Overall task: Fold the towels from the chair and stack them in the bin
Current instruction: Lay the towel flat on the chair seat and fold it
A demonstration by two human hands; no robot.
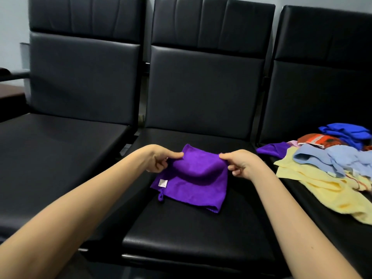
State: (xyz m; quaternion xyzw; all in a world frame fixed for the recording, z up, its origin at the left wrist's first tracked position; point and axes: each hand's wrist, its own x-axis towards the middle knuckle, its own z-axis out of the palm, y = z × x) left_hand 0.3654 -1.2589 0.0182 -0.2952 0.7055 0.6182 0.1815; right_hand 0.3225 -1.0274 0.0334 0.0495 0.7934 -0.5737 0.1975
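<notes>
A purple towel (pixel 193 182) lies partly folded on the middle black chair seat (pixel 201 234), with a white label and a small loop at its left corner. My left hand (pixel 161 160) pinches the towel's far left corner. My right hand (pixel 239 162) pinches its far right corner. Between the two hands the far edge is lifted and sags over the flat lower layer. A loose pile of towels sits on the right chair seat: yellow (pixel 326 190), light blue (pixel 330 160), orange-red (pixel 320 139), dark blue (pixel 348 131) and another purple one (pixel 271 149). No bin is in view.
Three black padded chairs stand in a row; the left chair seat (pixel 60 158) is bare. A dark armrest or side table (pixel 10 77) shows at the far left. A light wall lies behind the chairs.
</notes>
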